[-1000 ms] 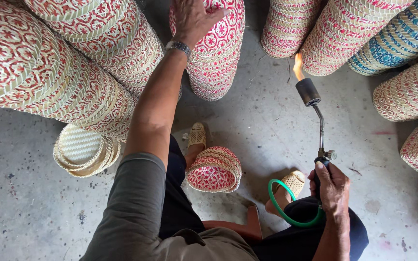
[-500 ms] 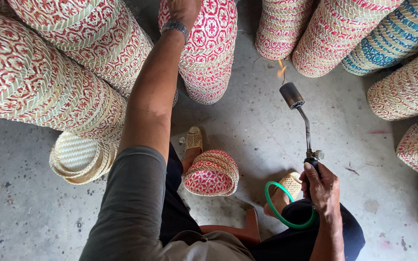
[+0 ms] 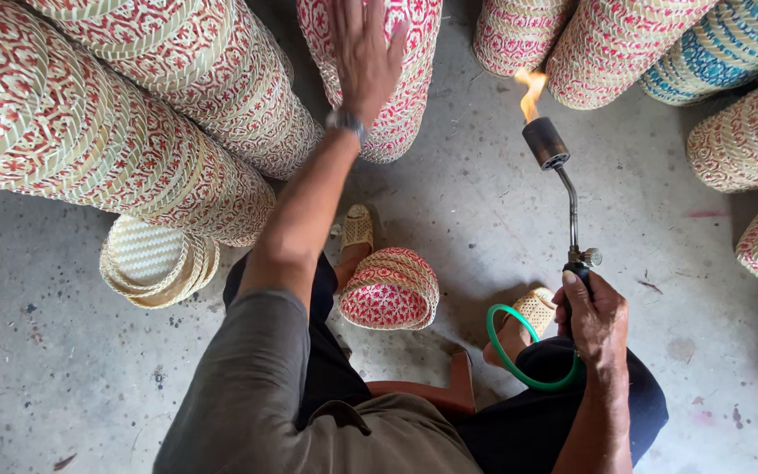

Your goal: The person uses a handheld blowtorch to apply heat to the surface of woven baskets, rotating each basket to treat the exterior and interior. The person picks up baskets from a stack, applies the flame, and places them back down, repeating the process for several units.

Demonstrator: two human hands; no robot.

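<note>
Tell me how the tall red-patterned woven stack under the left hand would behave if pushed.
The woven stack looks light for its size, being thin plaited strips, so the left hand could probably shift it easily. Tall and leaning, it seems apt to tip. Being round, it would likely roll once down on the concrete floor.

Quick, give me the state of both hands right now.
Left hand: open, fingers spread, palm on the tall red-and-cream woven basket stack.
Right hand: closed around the handle of the lit black gas torch.
</note>
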